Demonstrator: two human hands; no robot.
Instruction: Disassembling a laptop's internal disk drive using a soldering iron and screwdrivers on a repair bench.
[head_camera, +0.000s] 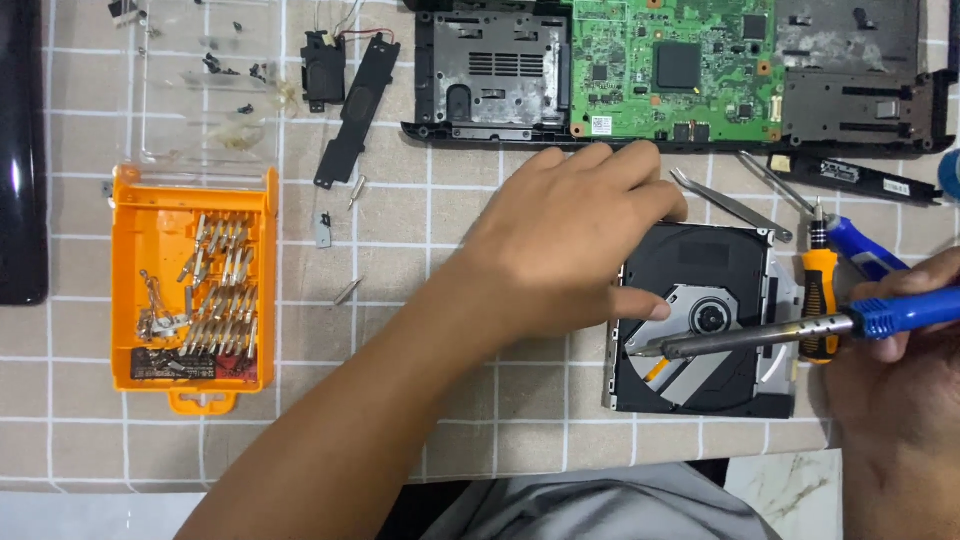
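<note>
Head view shows your left hand (560, 250) flat, steadying the drive (705, 320) near the table's (420, 440) front edge, right hand (900, 340) gripping the iron (790, 332); drive seems light, fragile, so hold its rigid edges.

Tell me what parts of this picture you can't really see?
- Optical drive, head view: its left side lies under the left hand.
- Right hand: cut off by the right edge, so its grip on the soldering iron shows only partly.
- Screwdriver bits in the orange case: too small to tell their tips apart.
- Laptop base and green circuit board: cut off by the top edge.
</note>
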